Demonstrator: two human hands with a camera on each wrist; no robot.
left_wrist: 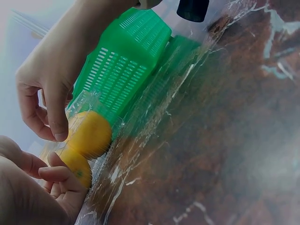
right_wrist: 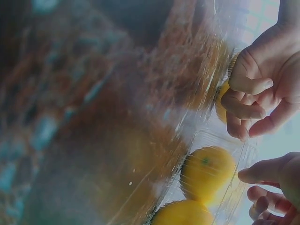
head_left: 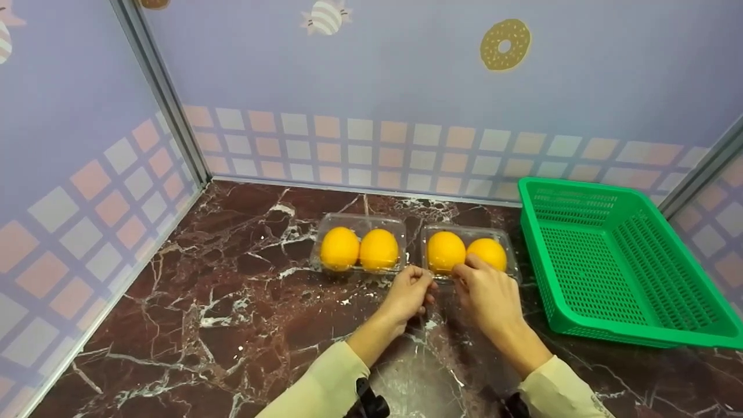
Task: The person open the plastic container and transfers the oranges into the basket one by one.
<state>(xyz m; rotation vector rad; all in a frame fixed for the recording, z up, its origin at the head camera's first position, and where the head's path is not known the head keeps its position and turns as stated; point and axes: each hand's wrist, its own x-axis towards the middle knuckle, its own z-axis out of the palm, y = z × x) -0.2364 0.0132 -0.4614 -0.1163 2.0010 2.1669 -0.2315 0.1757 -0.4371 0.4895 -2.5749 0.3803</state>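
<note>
Qty: clear plastic boxes [head_left: 363, 219], 2; yellow fruits [head_left: 379, 248], 4 tot. — 2 ea. box. Green basket [head_left: 537, 278], 1. Left hand [head_left: 408, 292], 1; right hand [head_left: 492, 296], 1. Pale sleeves [head_left: 319, 383], 2. Marbled tabletop [head_left: 232, 302], 1. Wall prints, full — donut [head_left: 516, 55], 1; candy [head_left: 326, 17], 1; + 1 candy cut off @ left edge.

The clear box [head_left: 476, 232] looked to me like thin, glossy plastic, the yellow fruit [head_left: 446, 249] smooth, the basket [head_left: 644, 335] plastic, the counter [head_left: 244, 342] polished stone.
</note>
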